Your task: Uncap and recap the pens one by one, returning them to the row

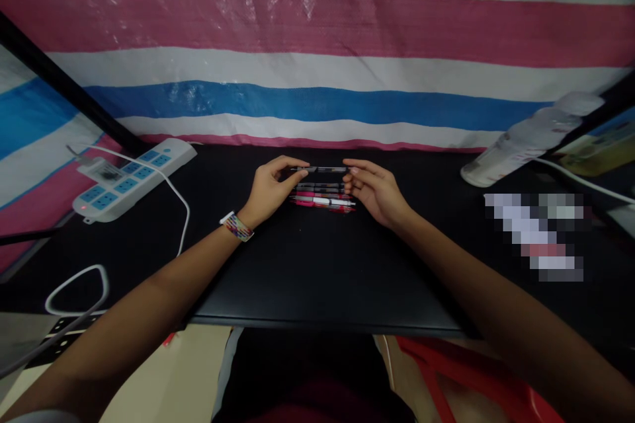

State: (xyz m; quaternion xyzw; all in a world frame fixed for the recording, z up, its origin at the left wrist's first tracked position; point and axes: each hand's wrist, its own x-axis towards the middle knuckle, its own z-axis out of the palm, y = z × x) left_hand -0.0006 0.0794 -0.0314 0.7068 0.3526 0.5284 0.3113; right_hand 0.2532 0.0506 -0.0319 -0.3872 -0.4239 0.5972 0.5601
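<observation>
We see 1 black pen [325, 170] spanning both grips, nearer the tabletop's [317, 277] far edge: left hand [268, 188] pinches its left end, right hand [380, 195] its right.

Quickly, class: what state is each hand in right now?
Left hand: closed, holding a black pen by its left end.
Right hand: at that pen's right end; whether gripping, unclear.

No readable lettering here: marks on the pens [322, 201] are too tiny, the bottle's [533, 139] print blurs out, and the right-hand patch [526, 228] is pixelated!
</observation>
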